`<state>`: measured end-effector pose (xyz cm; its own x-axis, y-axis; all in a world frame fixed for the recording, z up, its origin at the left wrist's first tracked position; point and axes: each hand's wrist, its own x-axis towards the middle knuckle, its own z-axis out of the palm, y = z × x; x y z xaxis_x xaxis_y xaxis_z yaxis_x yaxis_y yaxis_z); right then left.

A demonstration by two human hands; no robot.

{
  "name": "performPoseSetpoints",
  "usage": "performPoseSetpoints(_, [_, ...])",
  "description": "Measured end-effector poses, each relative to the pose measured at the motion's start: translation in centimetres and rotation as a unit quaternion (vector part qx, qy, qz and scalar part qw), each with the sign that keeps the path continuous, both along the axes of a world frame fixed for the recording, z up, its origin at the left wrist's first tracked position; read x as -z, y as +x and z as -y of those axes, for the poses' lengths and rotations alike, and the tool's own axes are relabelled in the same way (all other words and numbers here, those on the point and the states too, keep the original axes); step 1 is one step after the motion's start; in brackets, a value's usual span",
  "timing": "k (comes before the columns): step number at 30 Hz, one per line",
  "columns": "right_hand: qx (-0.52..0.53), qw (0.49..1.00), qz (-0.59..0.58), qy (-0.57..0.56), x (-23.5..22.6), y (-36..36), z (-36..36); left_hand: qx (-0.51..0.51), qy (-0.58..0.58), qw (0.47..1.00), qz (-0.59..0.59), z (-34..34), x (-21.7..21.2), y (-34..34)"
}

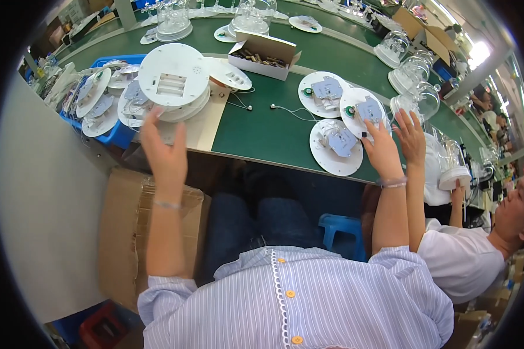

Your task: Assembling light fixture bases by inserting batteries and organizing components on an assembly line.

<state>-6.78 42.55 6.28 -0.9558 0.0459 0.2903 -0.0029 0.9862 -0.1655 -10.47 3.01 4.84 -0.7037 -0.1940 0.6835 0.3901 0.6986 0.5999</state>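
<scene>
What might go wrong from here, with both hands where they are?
The right hand is close beside a co-worker's hand, so the two might bump. The white disc at the front edge of the table could be knocked off. The left hand is near the disc stack; brushing it may shift the top one.

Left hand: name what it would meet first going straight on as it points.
For the left hand, probably the stack of white round discs; depth leaves unclear which disc comes first.
</scene>
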Motion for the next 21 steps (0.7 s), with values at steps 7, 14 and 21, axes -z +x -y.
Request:
performPoseSetpoints(7, [-0.087, 0.987, 0.132, -0.033, -5.0, 3.5, 8.5, -0.081, -0.267, 0.96, 0.007, 0.8, -2.4, -3.1])
performPoseSetpoints(14, [-0.26, 0.954, -0.104, -0.107, 2.5, -11.6, 19.3, -0.093, -0.363, 0.926, 0.044, 0.9, -1.3, -6.6])
performPoseSetpoints(21, [-0.146, 0.977, 0.032, -0.155, 2.9, -16.2, 21.7, -0.101, -0.323, 0.941, 0.022, 1.6, -0.9, -7.6])
